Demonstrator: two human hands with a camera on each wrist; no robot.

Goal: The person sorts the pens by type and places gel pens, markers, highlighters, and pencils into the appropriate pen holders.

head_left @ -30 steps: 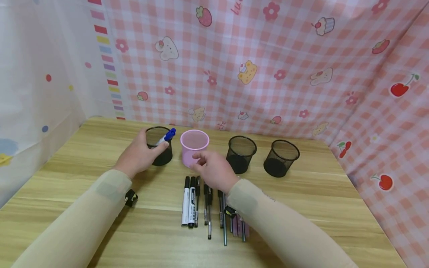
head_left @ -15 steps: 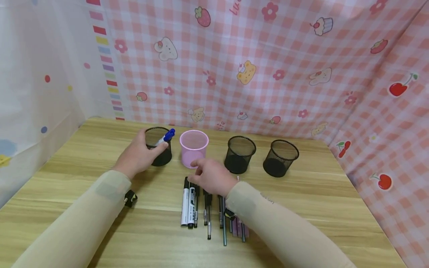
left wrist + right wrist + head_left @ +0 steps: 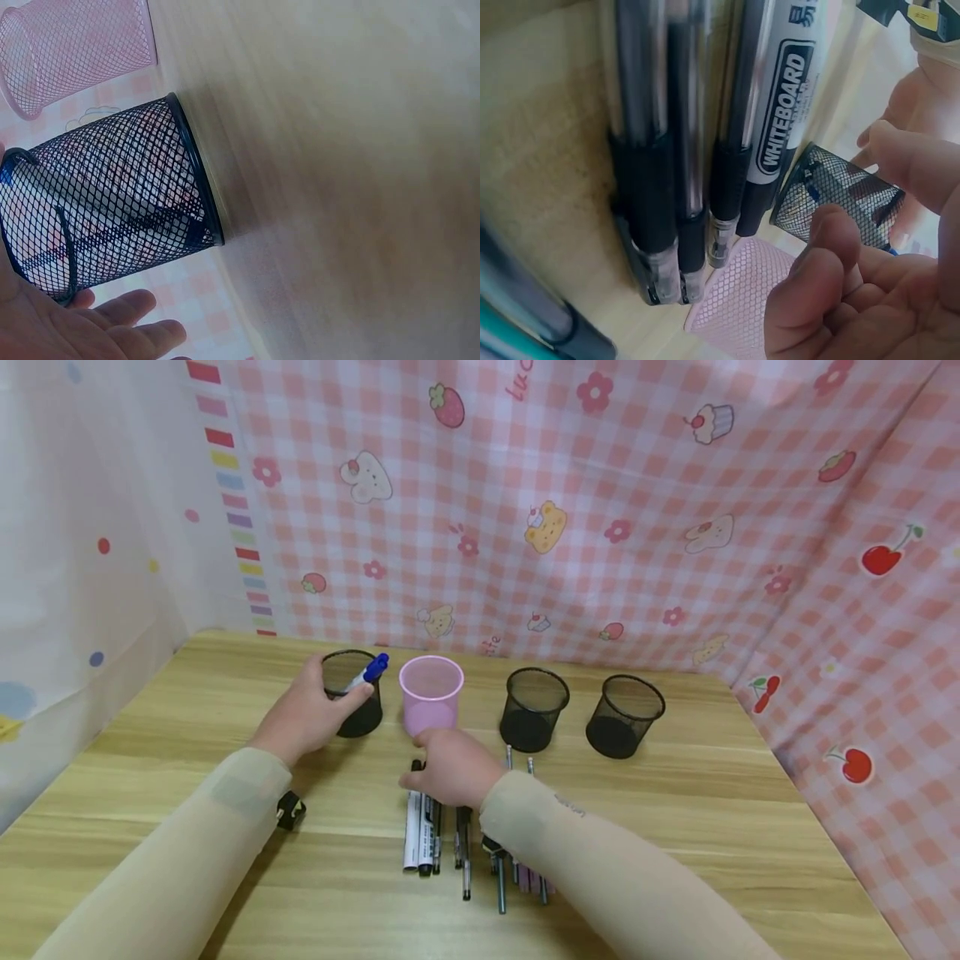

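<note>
My left hand (image 3: pixel 303 714) grips a black mesh pen cup (image 3: pixel 365 718) at the far left of the row, with its thumb and fingers on opposite sides near the rim. A blue-capped marker (image 3: pixel 369 671) leans inside that cup. My right hand (image 3: pixel 453 768) hovers over the cap ends of two white markers (image 3: pixel 418 839) lying side by side, its fingers bent and nothing between them. In the right wrist view, a whiteboard marker (image 3: pixel 784 97) lies beside several black gel pens (image 3: pixel 649 180), with the fingertips (image 3: pixel 832 232) apart from them.
A pink mesh cup (image 3: pixel 432 689) stands just behind my right hand. Two more black mesh cups, a nearer one (image 3: pixel 531 718) and a farther one (image 3: pixel 622 722), stand to the right. Pencils (image 3: pixel 502 885) lie partly under my right forearm. A patterned cloth (image 3: pixel 480 510) hangs behind the table.
My right hand has come down and toward me from in front of the pink cup to the white markers' caps. My left hand stays on the black cup. The head view has shifted slightly.
</note>
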